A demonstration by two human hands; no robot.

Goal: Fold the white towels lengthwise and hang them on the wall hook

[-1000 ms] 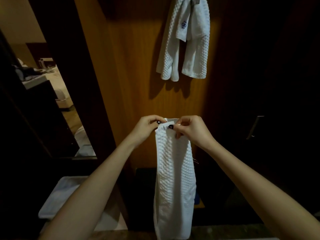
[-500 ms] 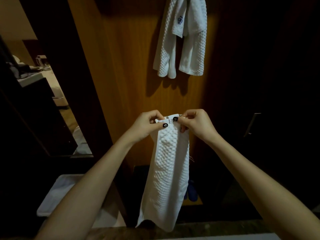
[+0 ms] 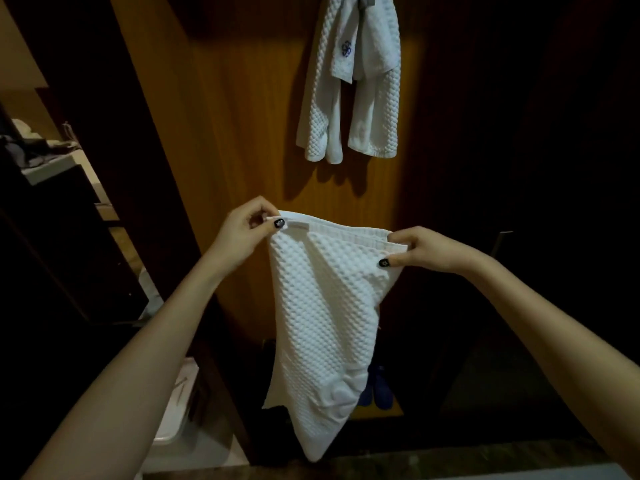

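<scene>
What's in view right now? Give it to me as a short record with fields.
held towel: white, hangs down, top edge spread between both hands
left hand: pinches its top left corner
right hand: pinches its top right corner
hung towels: white, against the wood panel, above the hands
blue things: low down, partly behind the held towel; cannot tell what they are

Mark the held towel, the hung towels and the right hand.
held towel (image 3: 325, 306), head view, middle of its waffle face.
hung towels (image 3: 377, 116), head view, lower right fold.
right hand (image 3: 429, 251), head view, back of the hand.
</scene>
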